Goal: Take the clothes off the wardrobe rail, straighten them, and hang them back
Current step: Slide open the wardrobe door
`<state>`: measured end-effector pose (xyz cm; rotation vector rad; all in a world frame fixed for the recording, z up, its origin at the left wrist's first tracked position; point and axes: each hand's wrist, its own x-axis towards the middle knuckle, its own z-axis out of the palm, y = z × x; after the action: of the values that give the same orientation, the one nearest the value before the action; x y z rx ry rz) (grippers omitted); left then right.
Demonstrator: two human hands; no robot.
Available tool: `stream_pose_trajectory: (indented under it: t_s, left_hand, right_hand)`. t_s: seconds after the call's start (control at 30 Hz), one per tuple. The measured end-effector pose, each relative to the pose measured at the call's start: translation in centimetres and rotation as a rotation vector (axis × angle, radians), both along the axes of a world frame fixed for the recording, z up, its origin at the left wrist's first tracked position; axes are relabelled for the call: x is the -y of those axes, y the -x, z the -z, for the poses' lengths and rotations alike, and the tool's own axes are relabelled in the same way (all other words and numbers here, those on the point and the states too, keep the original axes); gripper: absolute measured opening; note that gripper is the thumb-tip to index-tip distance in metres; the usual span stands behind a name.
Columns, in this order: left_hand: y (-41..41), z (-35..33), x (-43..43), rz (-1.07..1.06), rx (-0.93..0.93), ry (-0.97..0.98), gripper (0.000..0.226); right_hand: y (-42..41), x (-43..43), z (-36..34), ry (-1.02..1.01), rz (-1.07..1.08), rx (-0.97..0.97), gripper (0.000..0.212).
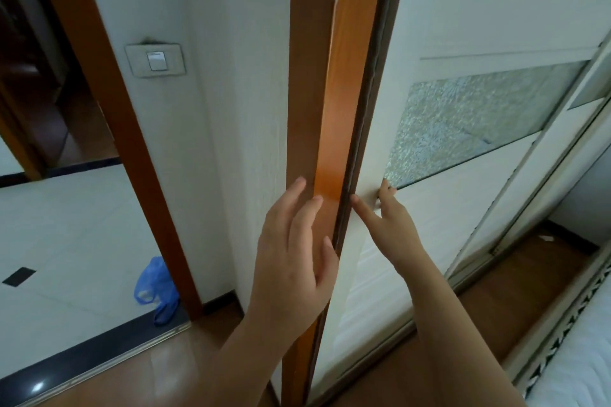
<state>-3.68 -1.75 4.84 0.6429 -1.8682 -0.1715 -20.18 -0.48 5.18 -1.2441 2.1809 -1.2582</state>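
Observation:
A white sliding wardrobe door (439,205) with a frosted glass band (469,122) stands closed against an orange wooden frame (325,129). My left hand (294,258) hovers with straight, spread fingers over the wooden frame, next to the door's left edge. My right hand (390,221) lies flat on the white door just below the glass, its fingers straight and its thumb at the dark edge strip. No clothes and no rail are visible; the wardrobe's inside is hidden.
A second sliding door (562,149) lies to the right on the floor track (489,261). A white bed edge (582,350) fills the bottom right. Left, an open doorway with a blue plastic bag (155,291) on the floor and a wall switch (155,60).

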Motion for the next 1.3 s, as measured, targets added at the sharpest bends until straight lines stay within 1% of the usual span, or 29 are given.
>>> stream_pose_trajectory:
  t_s: [0.1,0.17,0.2,0.23,0.3,0.4,0.47,0.53,0.6,0.67,0.73,0.8,0.87,0.93,1.0,1.1,1.2,1.3]
  left_hand:
    - [1.0,-1.2,-0.9,0.097,-0.004,0.123,0.037]
    - [2.0,-1.9,-1.6,0.164,0.04,0.168,0.037]
    - [2.6,-2.2,-1.7,0.195,0.062,0.183,0.037]
    - [3.3,-2.4,-1.7,0.212,0.075,0.191,0.038]
    - [4.9,-2.8,-1.1,0.202,0.08,0.151,0.041]
    - [6.6,-3.6,0.0,0.151,0.097,-0.013,0.046]
    - [7.8,-4.0,0.5,0.122,0.115,-0.035,0.05]
    - [9.5,-4.1,1.1,0.125,0.071,-0.039,0.056]
    - [11.3,-4.3,1.7,0.151,-0.002,-0.123,0.06]
    - [12.9,-4.4,2.5,0.157,-0.034,-0.199,0.065]
    - [14.2,-4.4,2.9,0.189,-0.046,-0.249,0.071]
    - [15.2,-4.4,3.3,0.212,-0.065,-0.262,0.072]
    - [16.1,-4.2,3.7,0.212,-0.096,-0.274,0.077]
    - [16.9,-4.1,4.3,0.236,-0.131,-0.331,0.083]
    - [17.8,-4.1,5.0,0.287,-0.146,-0.419,0.077]
    - [19.3,-4.2,5.3,0.323,-0.17,-0.501,0.059]
    - [21.0,-4.0,5.1,0.354,-0.207,-0.533,0.058]
    - [22.9,-3.4,5.0,0.331,-0.212,-0.537,0.054]
  right_hand:
    - [1.7,-0.7,-1.0,-0.017,-0.015,0.07,0.078]
    - [2.8,-1.4,-2.3,0.004,-0.05,0.058,0.063]
    - [3.3,-1.8,-3.2,0.02,-0.046,0.043,0.062]
    - [3.8,-2.0,-4.3,0.046,-0.021,0.012,0.067]
    - [4.5,-1.9,-7.0,0.129,0.042,-0.064,0.074]
    - [4.7,-0.7,-11.2,0.29,0.119,-0.221,0.076]
    - [4.6,0.4,-13.7,0.369,0.197,-0.319,0.079]
    - [4.5,1.5,-15.7,0.417,0.276,-0.387,0.081]
    - [4.7,2.4,-16.7,0.435,0.339,-0.432,0.08]
    - [4.9,3.0,-17.0,0.414,0.378,-0.456,0.073]
    - [5.4,3.2,-17.3,0.322,0.375,-0.478,0.065]
    - [6.0,3.1,-17.6,0.252,0.33,-0.435,0.062]
    - [6.5,3.1,-17.8,0.237,0.28,-0.384,0.061]
    - [6.9,3.1,-17.8,0.236,0.261,-0.376,0.06]
    - [7.2,3.2,-17.8,0.234,0.26,-0.371,0.06]
    - [8.1,3.0,-18.0,0.21,0.26,-0.363,0.061]
    - [9.9,3.0,-18.1,0.185,0.263,-0.363,0.062]
    - [11.8,3.1,-17.9,0.182,0.271,-0.344,0.062]
